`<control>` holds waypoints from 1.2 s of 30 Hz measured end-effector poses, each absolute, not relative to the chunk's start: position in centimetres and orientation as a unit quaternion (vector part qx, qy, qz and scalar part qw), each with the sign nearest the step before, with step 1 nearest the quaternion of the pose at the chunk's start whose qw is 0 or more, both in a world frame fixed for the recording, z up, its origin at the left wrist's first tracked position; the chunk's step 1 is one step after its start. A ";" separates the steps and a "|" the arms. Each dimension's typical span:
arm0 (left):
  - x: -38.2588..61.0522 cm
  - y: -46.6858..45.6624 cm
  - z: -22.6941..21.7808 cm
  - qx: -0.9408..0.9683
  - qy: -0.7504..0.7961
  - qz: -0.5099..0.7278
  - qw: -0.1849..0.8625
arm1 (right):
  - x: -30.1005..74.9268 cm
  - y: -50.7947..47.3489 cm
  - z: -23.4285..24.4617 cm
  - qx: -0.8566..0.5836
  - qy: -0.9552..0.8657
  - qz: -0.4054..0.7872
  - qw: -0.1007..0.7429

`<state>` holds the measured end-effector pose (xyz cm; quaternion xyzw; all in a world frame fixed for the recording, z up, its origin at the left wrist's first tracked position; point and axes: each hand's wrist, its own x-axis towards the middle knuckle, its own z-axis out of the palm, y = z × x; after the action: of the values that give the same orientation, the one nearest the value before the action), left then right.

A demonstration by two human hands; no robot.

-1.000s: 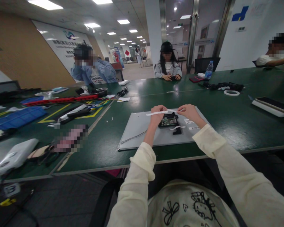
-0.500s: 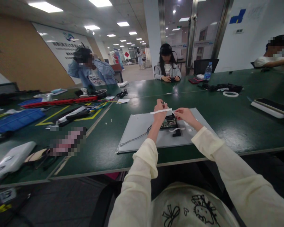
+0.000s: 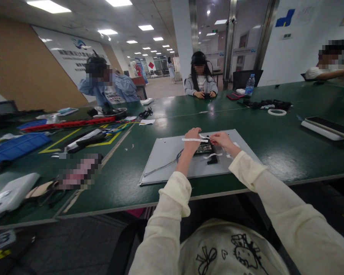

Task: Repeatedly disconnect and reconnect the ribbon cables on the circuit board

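A black case with a green circuit board (image 3: 204, 148) lies on a grey panel (image 3: 157, 154). My left hand (image 3: 192, 142) bends over its far left part, fingers closed, with what they hold hidden. Across the back of that hand runs a white strip (image 3: 195, 140). My right hand (image 3: 221, 139) is closed in a pinch at the case's far right corner; anything in it is too small to make out. A small black piece (image 3: 212, 160) and a curled white strip (image 3: 213, 155) sit on the near side of the case. A grey cable (image 3: 162, 167) trails left.
To the left are a blue tray (image 3: 20, 147), a red bar (image 3: 68, 124) and a white device (image 3: 13, 194). A phone (image 3: 331, 126), a tape roll (image 3: 276, 112) and a water bottle (image 3: 249, 85) stand on the right side. Other people sit around the table.
My left hand has come down from above the case to its far edge, and the white strip has lowered with it. My right hand stays by the far right corner.
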<state>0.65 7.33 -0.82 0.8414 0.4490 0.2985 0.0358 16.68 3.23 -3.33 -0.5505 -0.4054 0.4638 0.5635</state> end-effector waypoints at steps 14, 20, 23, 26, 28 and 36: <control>0.6 6.6 -1.8 0.869 0.432 0.212 0.114 | 16.7 2.3 -2.8 -0.595 -0.395 0.447 0.539; 0.5 6.7 -2.1 0.889 0.420 0.168 0.068 | 16.5 1.8 -2.4 -0.601 -0.402 0.448 0.525; 0.5 6.8 -2.2 0.886 0.424 0.170 0.075 | 16.4 1.7 -2.3 -0.603 -0.409 0.441 0.524; 0.6 6.8 -2.2 0.882 0.429 0.179 0.083 | 16.5 1.8 -2.4 -0.603 -0.423 0.427 0.524; 0.7 6.6 -2.2 0.880 0.429 0.186 0.087 | 16.6 1.8 -2.4 -0.603 -0.443 0.408 0.523; 0.9 6.3 -1.9 0.876 0.433 0.191 0.096 | 17.2 1.8 -2.7 -0.639 -0.531 0.304 0.465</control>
<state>0.86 6.25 -1.94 0.8757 0.4331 0.1910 0.0955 17.16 1.80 -2.67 -0.6391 -0.5314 0.3044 0.4654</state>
